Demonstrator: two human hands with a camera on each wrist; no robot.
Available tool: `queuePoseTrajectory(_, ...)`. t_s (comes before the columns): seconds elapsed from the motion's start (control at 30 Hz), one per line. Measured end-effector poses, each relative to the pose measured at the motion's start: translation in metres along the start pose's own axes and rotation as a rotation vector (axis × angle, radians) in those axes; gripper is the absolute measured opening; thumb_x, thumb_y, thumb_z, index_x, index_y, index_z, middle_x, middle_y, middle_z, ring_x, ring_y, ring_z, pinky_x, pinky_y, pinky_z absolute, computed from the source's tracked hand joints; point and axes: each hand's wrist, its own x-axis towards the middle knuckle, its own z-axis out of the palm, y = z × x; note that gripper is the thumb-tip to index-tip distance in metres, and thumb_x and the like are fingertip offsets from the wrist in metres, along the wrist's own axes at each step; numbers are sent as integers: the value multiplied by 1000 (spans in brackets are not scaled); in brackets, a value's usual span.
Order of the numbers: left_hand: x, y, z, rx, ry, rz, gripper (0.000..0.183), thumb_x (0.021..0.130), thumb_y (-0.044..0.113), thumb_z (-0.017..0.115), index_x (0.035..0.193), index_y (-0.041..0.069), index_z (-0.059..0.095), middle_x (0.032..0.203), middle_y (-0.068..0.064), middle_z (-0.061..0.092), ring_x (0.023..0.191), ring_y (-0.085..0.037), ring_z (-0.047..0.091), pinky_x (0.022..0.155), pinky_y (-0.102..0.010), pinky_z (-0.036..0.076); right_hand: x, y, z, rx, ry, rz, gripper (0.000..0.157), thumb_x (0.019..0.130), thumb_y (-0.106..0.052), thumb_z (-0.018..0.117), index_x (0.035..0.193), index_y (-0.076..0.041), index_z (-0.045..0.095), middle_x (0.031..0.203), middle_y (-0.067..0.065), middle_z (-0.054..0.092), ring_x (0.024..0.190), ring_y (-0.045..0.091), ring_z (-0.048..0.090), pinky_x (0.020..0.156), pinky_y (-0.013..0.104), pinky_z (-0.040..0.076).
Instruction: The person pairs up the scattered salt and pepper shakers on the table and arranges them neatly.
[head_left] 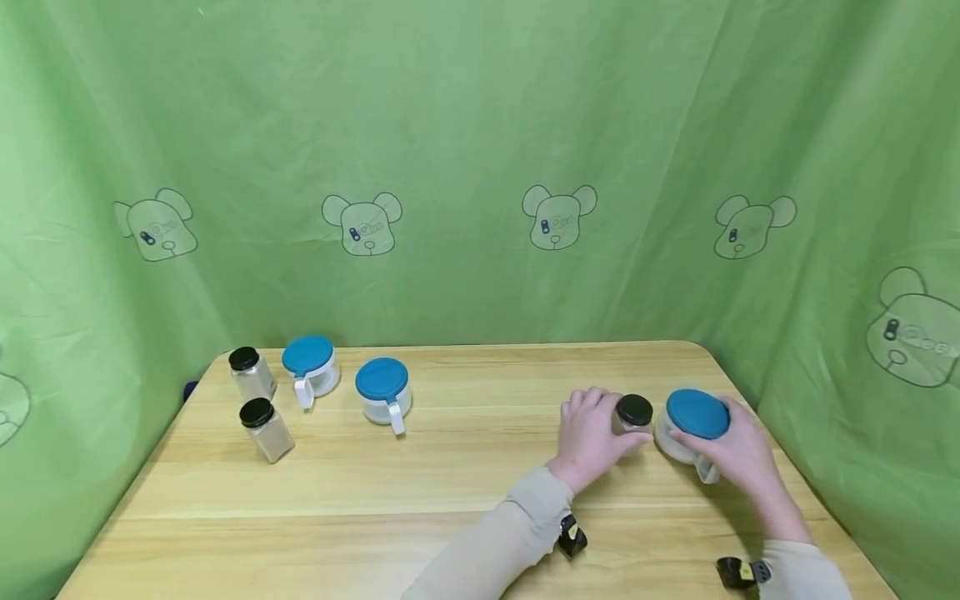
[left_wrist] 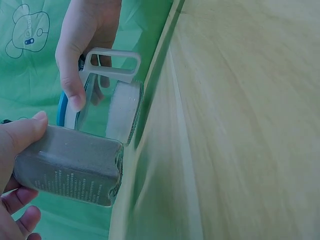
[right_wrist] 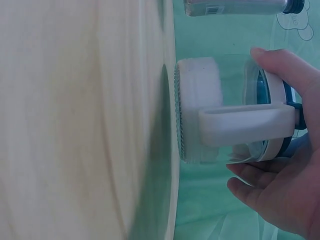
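Note:
My left hand [head_left: 588,433] grips a square glass jar [left_wrist: 70,165] with a black lid [head_left: 634,410], its thumb and fingers on opposite sides. Greyish powder fills the jar, and small print runs along one face. Beside it, my right hand [head_left: 746,450] holds a round clear seasoning pot [right_wrist: 230,80] near its blue lid [head_left: 697,413], thumb on one side and fingers on the other. White grains lie in the bottom of this pot, and its white handle [right_wrist: 247,125] points toward the front of the table. The jar and pot stand close together, both upright.
On the left of the wooden table [head_left: 450,492] stand two blue-lidded pots [head_left: 311,367] [head_left: 384,392] with white handles. Left of them are two black-lidded square jars [head_left: 253,375] [head_left: 270,433]. A green curtain [head_left: 465,100] hangs behind and along the sides.

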Motion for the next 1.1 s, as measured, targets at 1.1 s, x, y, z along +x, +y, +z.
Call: queuePoseTrajectory(1.1, 6, 14, 15, -14, -63, -37, 58, 76, 68, 67, 120, 30, 63, 114, 15, 61, 102, -6, 48, 79, -19, 32, -3, 8, -2, -19, -58, 18, 101, 79, -49, 76, 140, 16, 28, 130, 41, 44, 109, 53, 50, 79, 62, 46)
